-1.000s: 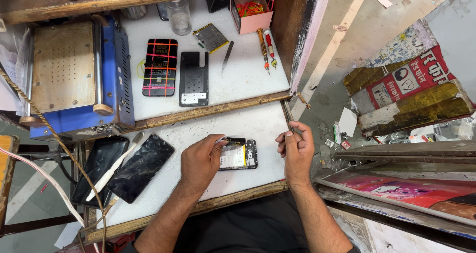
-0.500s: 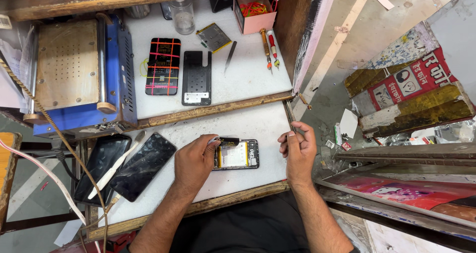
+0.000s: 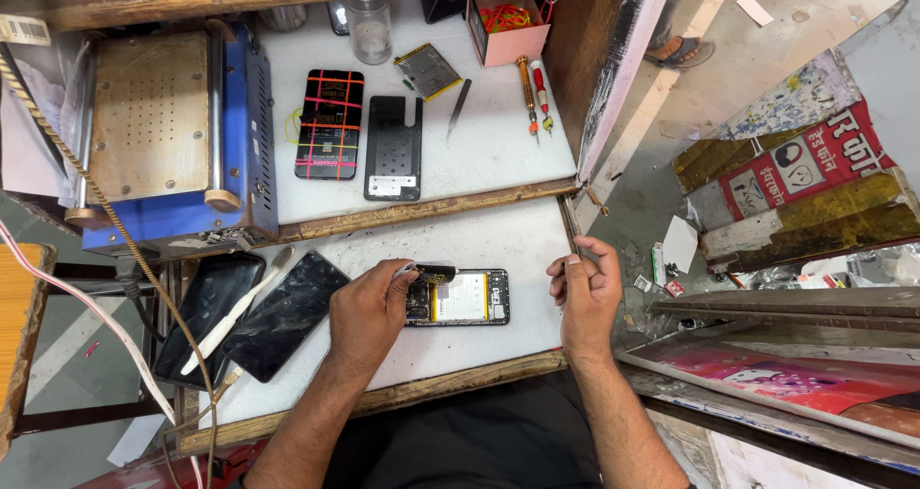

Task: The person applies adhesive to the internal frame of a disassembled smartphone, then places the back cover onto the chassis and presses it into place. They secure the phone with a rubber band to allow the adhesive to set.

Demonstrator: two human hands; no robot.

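Note:
An opened phone [image 3: 467, 297], back off with its battery and circuit board showing, lies on the near white shelf [image 3: 498, 240]. My left hand [image 3: 369, 314] rests over the phone's left end, fingertips pinching a small dark part [image 3: 433, 272] at its top edge. My right hand [image 3: 585, 293] sits at the shelf's right edge, apart from the phone, its fingers closed on a thin metal tool [image 3: 569, 223] that points away from me.
Two black glass panels [image 3: 254, 312] and a white stick lie at the near left. The far shelf holds a phone strapped with bands [image 3: 331, 123], a black back cover [image 3: 394, 147], a loose battery [image 3: 426, 70], screwdrivers [image 3: 533, 91], a pink box [image 3: 508, 20], a jar and a blue machine [image 3: 163, 125].
Both hands stay in nearly the same places. The left fingers have shifted slightly over the phone's top edge with the small dark part.

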